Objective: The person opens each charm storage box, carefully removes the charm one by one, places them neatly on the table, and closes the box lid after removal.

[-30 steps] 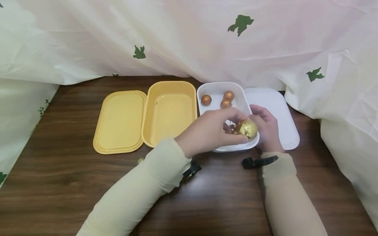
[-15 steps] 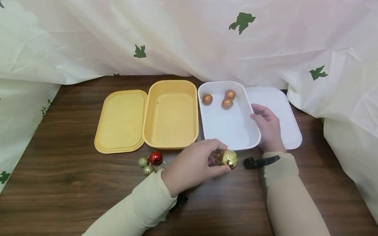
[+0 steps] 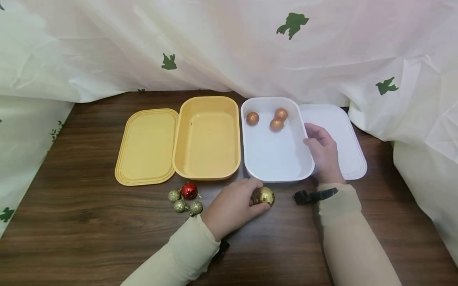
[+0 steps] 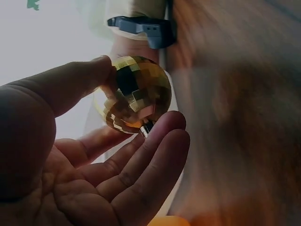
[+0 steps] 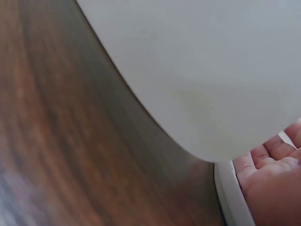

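A shiny gold mirror-ball ornament (image 3: 266, 196) is between the thumb and fingers of my left hand (image 3: 232, 206), low over the table in front of the white box. The left wrist view shows the thumb against the faceted ball (image 4: 138, 94), its small metal cap near the fingertips. My right hand (image 3: 323, 153) holds the right wall of the white box (image 3: 279, 159), thumb at the rim. In the right wrist view the box (image 5: 202, 84) hides part of that hand (image 5: 273, 183). Three copper glitter balls (image 3: 276, 124) lie at the far end inside the box.
A red bauble (image 3: 189, 191) and several small gold glitter balls (image 3: 180, 205) lie on the table left of my left hand. A yellow box (image 3: 207, 147) stands beside the white one. The yellow lid (image 3: 148, 147) lies left, the white lid (image 3: 343, 139) right. A curtain (image 3: 229, 47) hangs behind.
My left hand has brought the gold mirror ball out from over the white box, toward me and left, down near the table. The red and small gold balls are uncovered. The right hand stays put.
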Demonstrator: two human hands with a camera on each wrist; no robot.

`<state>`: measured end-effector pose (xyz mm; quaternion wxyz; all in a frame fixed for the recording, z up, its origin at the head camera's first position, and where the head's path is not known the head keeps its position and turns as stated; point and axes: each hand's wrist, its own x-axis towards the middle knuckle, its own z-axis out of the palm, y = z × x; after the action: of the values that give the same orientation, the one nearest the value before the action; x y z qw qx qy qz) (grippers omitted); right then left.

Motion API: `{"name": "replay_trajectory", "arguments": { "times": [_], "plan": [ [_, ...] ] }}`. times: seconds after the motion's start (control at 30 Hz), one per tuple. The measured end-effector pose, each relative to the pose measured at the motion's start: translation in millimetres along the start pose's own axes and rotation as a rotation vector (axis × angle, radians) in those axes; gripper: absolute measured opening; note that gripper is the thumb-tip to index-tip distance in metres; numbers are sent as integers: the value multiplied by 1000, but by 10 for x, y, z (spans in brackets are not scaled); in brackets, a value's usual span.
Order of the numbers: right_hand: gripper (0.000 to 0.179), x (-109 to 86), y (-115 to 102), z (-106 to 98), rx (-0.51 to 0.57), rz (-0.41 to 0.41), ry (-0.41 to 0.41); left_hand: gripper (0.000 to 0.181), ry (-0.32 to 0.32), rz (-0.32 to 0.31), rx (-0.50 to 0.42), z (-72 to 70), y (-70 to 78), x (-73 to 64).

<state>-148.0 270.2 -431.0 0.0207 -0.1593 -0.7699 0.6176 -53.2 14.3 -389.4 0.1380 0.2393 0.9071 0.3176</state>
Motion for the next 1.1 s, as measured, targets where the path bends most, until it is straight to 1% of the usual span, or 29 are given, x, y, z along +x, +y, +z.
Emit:
{"name": "replay_trajectory", "arguments": {
  "times": [0.17,0.27,0.4,0.63,0.9,1.03,1.1],
  "plan": [
    [43,9,2,1,3,-2,4,35,-16,-26,26,59,-29,61],
    [43,7,4,8,6,-4,5,31,-27,-45,30,83,-45,74],
    [42,13,-2,17,5,-9,5,30,-10,-64,33,101,-59,74],
    [41,14,5,15,3,-10,9,33,2,-65,55,117,-68,72],
    [41,3,4,6,2,-4,6,36,-4,-81,50,72,-56,30],
    [42,8,-6,9,4,7,10,34,3,-75,60,30,-54,-14],
    [42,13,-9,13,7,4,10,35,6,-69,66,1,-50,-42]
  ]
}}
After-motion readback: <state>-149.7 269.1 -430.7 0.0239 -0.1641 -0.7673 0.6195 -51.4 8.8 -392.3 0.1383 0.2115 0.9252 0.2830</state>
